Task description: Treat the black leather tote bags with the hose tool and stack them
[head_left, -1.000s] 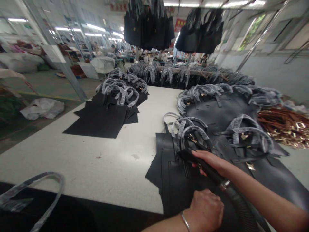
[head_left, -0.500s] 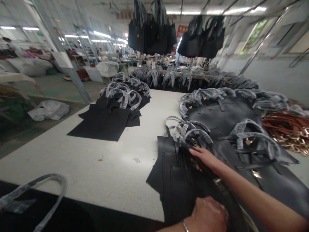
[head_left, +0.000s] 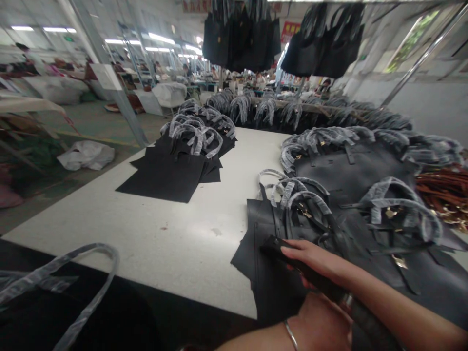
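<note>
My right hand is closed round a black nozzle on a ribbed hose, its tip resting on the front of a black leather handbag that lies flat on the white table. My left hand, with a thin bangle on the wrist, sits fisted at the bag's near edge; what it grips is hidden. The bag's handles are wrapped in grey film.
More black bags with wrapped handles lie stacked to the right, at mid-left and along the far edge. Others hang overhead. Brown straps with gold buckles lie far right. A wrapped handle is at bottom left.
The nozzle in my right hand slid back toward me and a little left across the bag. My left hand dropped lower in view. My head shifted slightly left.
</note>
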A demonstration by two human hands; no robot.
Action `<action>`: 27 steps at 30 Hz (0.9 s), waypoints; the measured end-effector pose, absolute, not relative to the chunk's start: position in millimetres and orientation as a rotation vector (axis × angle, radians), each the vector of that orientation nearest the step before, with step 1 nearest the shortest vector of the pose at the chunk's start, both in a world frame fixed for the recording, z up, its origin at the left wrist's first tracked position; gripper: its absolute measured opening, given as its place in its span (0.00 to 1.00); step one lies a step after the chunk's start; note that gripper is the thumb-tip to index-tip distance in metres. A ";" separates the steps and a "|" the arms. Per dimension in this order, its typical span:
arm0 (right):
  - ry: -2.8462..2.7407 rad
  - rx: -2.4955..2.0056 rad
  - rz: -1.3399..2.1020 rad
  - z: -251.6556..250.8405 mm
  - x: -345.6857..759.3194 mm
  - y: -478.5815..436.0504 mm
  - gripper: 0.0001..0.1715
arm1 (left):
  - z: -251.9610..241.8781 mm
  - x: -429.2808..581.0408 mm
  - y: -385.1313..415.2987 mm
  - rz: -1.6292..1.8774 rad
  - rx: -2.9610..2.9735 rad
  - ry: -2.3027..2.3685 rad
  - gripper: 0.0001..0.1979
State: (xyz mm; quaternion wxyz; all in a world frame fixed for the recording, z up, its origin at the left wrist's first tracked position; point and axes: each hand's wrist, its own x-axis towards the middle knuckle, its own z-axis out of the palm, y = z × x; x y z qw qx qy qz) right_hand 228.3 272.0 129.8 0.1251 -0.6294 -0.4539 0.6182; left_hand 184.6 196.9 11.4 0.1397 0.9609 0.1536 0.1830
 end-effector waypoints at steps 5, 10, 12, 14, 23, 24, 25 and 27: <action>-1.395 -1.859 1.834 137.4 233.4 274.1 0.24 | 9.7 184.8 196.3 0.452 2.717 0.482 0.08; -1.393 -1.884 1.902 139.1 239.2 274.2 0.26 | 16.5 181.3 197.6 0.569 2.738 0.491 0.08; -1.385 -1.849 1.925 139.0 233.5 279.8 0.26 | 19.1 180.0 198.6 0.518 2.726 0.481 0.08; -1.404 -1.835 1.909 140.3 230.0 283.6 0.26 | 20.9 178.3 199.3 0.503 2.700 0.466 0.07; -1.437 -1.863 1.775 136.4 226.4 280.3 0.24 | 6.0 191.2 196.9 0.538 2.625 0.538 0.07; -1.458 -1.850 1.680 135.6 222.9 282.1 0.25 | 5.2 194.8 196.2 0.565 2.596 0.559 0.07; -1.467 -1.840 1.594 135.9 220.5 283.7 0.26 | 5.4 197.7 195.4 0.587 2.566 0.575 0.07; -1.449 -1.830 1.508 139.3 221.6 284.1 0.30 | 8.4 198.2 194.0 0.588 2.526 0.566 0.07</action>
